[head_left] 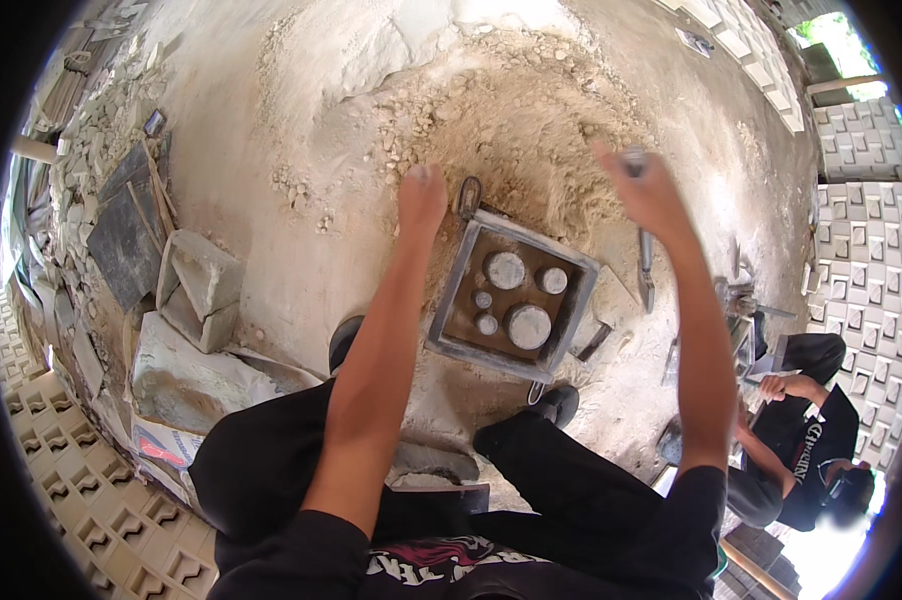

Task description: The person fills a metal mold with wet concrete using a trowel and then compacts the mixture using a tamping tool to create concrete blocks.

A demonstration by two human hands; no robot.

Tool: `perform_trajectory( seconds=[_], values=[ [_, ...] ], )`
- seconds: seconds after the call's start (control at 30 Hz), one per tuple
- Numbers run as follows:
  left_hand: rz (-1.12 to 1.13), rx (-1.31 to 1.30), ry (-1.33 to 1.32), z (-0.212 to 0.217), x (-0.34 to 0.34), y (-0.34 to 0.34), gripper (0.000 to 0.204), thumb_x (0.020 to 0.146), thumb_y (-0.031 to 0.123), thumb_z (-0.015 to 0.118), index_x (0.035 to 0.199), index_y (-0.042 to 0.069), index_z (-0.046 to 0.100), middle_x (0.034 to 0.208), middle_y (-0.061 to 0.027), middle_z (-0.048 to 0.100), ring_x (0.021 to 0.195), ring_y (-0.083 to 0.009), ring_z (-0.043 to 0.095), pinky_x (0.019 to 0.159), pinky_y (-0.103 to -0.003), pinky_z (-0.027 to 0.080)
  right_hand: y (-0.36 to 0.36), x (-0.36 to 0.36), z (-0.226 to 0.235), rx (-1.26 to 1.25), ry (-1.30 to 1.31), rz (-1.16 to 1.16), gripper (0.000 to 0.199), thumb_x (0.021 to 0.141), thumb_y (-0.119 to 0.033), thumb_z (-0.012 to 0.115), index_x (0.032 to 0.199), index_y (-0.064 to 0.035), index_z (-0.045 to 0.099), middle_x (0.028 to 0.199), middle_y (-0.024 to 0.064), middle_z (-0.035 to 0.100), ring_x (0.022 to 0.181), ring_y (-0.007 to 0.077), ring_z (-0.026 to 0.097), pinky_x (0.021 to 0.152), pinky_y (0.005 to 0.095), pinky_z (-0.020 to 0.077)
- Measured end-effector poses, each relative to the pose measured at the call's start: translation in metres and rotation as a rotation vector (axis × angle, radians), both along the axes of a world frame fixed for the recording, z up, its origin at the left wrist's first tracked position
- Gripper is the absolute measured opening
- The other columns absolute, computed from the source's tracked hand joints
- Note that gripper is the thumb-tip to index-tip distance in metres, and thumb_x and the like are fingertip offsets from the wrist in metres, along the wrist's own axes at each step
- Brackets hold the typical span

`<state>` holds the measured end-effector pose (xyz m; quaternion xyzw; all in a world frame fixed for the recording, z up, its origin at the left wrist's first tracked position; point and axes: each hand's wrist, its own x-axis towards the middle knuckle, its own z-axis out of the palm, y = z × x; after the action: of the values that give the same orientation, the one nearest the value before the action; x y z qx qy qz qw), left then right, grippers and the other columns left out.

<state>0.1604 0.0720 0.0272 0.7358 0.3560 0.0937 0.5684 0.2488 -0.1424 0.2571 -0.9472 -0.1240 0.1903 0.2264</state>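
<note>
- While a square grey frame sits on the floor, five pale round discs stand inside, the widest by its near-right corner, two small ones toward its left edge.
- Left hand, beyond its far-left corner: curled; cannot tell whether it pinches anything.
- Right hand, past its far-right corner: closed on a grey object.

A frame lies on the floor before the person's legs, with five discs inside it. Loose grit spreads behind it, and a trowel rests just to its right. Well to the left lies a slab, with a block at its right side. A co-worker sits at the right, near stacked bricks.
</note>
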Motion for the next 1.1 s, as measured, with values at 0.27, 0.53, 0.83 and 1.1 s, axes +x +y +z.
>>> perform_trajectory(
  seconds=[0.27, 0.53, 0.83, 1.1],
  values=[
    [-0.098, 0.483, 0.179, -0.047, 0.058, -0.068, 0.049, 0.080, 0.038, 0.063, 0.099, -0.008, 0.063, 0.085, -0.0247, 0.066, 0.089, -0.0406, 0.064, 0.083, -0.044, 0.050, -0.021, 0.037, -0.194, 0.136, -0.209, 0.038, 0.054, 0.082, -0.052, 0.067, 0.077, 0.0010, 0.060, 0.063, 0.0135, 0.061, 0.056, 0.0295, 0.058, 0.056, 0.0414, 0.0456],
    [-0.324, -0.489, 0.245, -0.056, 0.067, -0.025, 0.033, 0.082, 0.025, 0.065, 0.077, -0.007, 0.063, 0.062, -0.0153, 0.065, 0.056, -0.0250, 0.066, 0.055, -0.035, 0.054, 0.008, -0.034, -0.217, 0.291, -0.655, 0.075, 0.039, 0.089, -0.039, 0.061, 0.079, -0.0016, 0.062, 0.070, 0.0145, 0.062, 0.076, 0.0338, 0.059, 0.082, 0.0418, 0.0429],
    [-0.322, -0.414, 0.262, -0.049, 0.068, -0.026, 0.027, 0.080, 0.018, 0.063, 0.070, -0.007, 0.061, 0.060, -0.0137, 0.064, 0.046, -0.0199, 0.062, 0.046, -0.031, 0.050, 0.011, -0.040, -0.217, 0.112, -0.583, 0.130, 0.040, 0.093, -0.031, 0.055, 0.062, -0.0062, 0.057, 0.061, 0.0111, 0.059, 0.057, 0.0342, 0.056, 0.061, 0.0434, 0.0447],
    [-0.311, -0.590, 0.175, -0.058, 0.066, -0.022, 0.026, 0.082, 0.018, 0.066, 0.069, -0.004, 0.059, 0.056, -0.0099, 0.059, 0.042, -0.0172, 0.056, 0.041, -0.032, 0.047, 0.015, -0.043, -0.219, 0.052, -0.538, 0.078, 0.041, 0.093, -0.033, 0.055, 0.062, -0.0062, 0.056, 0.063, 0.0131, 0.059, 0.059, 0.0348, 0.056, 0.060, 0.0448, 0.0451]
  ],
)
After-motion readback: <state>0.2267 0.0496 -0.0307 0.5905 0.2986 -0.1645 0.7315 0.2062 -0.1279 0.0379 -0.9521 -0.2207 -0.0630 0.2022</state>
